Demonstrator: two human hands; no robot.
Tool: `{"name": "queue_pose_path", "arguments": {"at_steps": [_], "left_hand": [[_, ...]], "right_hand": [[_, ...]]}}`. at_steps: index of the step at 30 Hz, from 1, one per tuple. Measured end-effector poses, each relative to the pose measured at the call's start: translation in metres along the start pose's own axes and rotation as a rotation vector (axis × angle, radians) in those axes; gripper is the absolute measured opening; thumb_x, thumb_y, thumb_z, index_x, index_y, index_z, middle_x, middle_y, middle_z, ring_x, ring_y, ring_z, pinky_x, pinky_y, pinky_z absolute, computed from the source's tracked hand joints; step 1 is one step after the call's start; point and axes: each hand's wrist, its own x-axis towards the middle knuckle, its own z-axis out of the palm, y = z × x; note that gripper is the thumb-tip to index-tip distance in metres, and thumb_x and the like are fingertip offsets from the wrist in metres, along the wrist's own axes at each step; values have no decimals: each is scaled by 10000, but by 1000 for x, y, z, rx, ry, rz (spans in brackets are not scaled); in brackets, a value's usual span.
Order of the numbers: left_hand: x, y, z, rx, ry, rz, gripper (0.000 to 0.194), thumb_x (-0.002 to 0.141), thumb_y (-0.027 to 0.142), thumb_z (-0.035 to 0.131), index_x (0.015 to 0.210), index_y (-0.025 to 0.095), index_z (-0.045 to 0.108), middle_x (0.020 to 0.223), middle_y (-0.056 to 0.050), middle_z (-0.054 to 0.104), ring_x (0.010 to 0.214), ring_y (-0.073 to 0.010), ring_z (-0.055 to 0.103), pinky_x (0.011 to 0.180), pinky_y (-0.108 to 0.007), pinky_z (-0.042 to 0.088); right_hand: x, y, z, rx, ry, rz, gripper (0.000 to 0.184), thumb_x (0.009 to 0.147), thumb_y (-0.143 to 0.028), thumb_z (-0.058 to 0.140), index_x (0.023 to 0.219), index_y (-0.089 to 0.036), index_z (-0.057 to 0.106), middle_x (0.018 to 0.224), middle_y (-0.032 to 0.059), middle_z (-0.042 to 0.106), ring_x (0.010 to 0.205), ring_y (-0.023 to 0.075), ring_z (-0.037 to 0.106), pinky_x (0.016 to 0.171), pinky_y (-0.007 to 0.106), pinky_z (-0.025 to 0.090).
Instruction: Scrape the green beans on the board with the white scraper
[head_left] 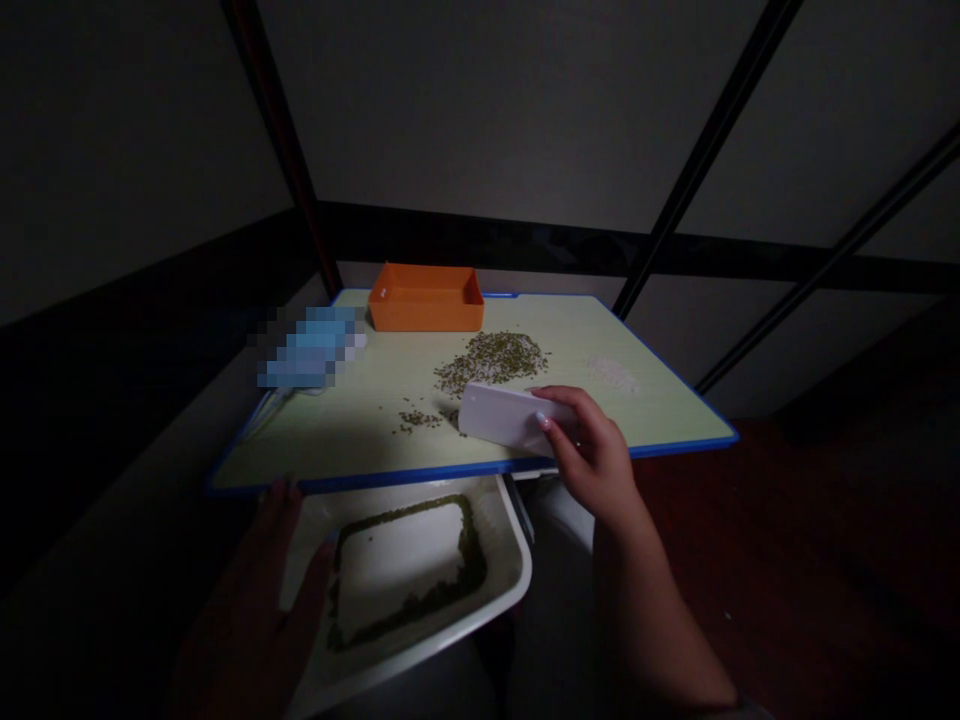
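My right hand (592, 450) grips a flat white scraper card (499, 415) and holds it on edge on the pale table (337, 440), just in front of a pile of small green beans (491, 360). A few stray beans (418, 420) lie to the card's left. My left hand (266, 590) holds the left rim of a white tray (510, 540) below the table's front edge. The tray has green beans (450, 590) gathered along its inner edges.
An orange box (426, 297) stands at the back of the table. A blue item (311, 345) lies at the back left. A small patch of white grains (615, 372) sits at the right. Dark metal bars cross the wall behind. The table has a blue rim.
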Motion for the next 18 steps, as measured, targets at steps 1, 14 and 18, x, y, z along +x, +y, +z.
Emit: {"name": "queue_pose_path", "arguments": {"at_steps": [1, 14, 18], "left_hand": [[0, 1, 0, -4, -2, -6, 717, 878, 584, 336, 1479, 196, 311, 1625, -52, 232, 1496, -213, 201, 1234, -471, 197], [2, 4, -1, -25, 9, -25, 793, 835, 660, 312, 1460, 173, 349, 1616, -44, 244, 1490, -210, 219, 1226, -476, 196], [2, 5, -2, -26, 1, -39, 799, 838, 659, 301, 1468, 168, 331, 1621, -42, 231, 1492, -211, 212, 1226, -477, 195]], "right_hand": [[0, -1, 0, 6, -1, -7, 221, 928, -207, 535, 1129, -255, 614, 1090, 56, 705, 959, 189, 682, 747, 288, 564], [-4, -6, 4, 5, 130, 73, 237, 919, -235, 542, 1148, -250, 601, 1151, 72, 684, 1034, 214, 659, 798, 325, 556], [-5, -8, 5, -20, 123, 129, 235, 913, -255, 550, 1143, -243, 600, 1156, 88, 681, 1009, 227, 663, 768, 340, 559]]}}
